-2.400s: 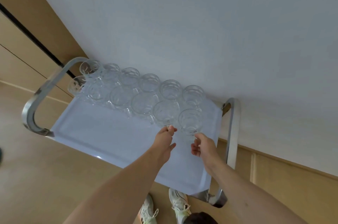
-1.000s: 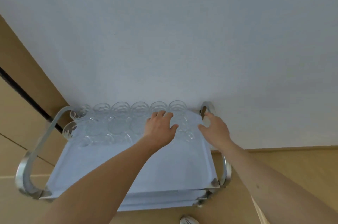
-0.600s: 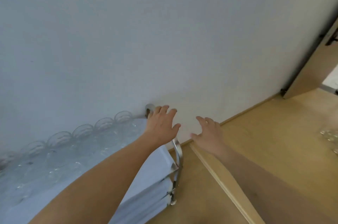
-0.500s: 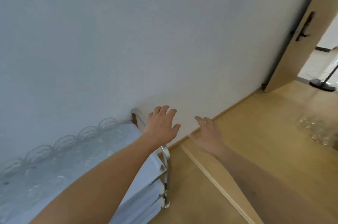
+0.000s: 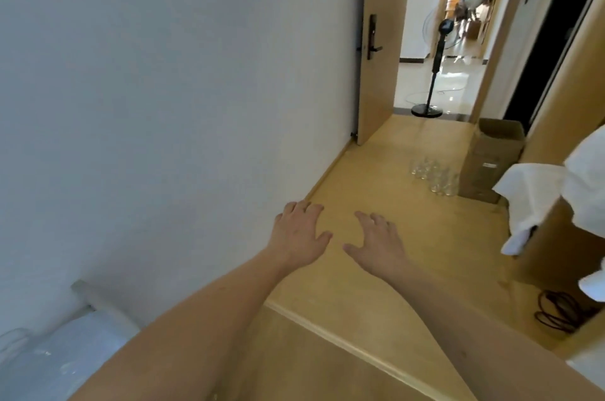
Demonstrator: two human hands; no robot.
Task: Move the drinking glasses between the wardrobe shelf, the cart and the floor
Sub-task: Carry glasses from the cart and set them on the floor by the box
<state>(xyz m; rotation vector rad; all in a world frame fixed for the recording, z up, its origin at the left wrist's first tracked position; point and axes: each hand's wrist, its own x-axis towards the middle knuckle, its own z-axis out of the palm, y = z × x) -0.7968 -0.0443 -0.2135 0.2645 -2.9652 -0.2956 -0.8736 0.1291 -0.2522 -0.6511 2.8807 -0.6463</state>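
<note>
With the cart (image 5: 49, 364) now left behind, both hands, left (image 5: 299, 238) and right (image 5: 378, 241), are held out empty and spread toward the floor glasses (image 5: 433, 176), apparently next to be fetched.

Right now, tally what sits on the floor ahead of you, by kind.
Glasses cluster: 1 group, single glasses too blurred to count
Cardboard box: 1
Standing fan: 1
Coiled cable: 1
Total: 4 kinds, 4 items, counting the cluster as one

The wooden floor (image 5: 376, 178) carries a cluster of drinking glasses (image 5: 433, 175), just beside a cardboard box (image 5: 491, 158). A coiled dark cable (image 5: 558, 310) lies nearer, to the right.
</note>
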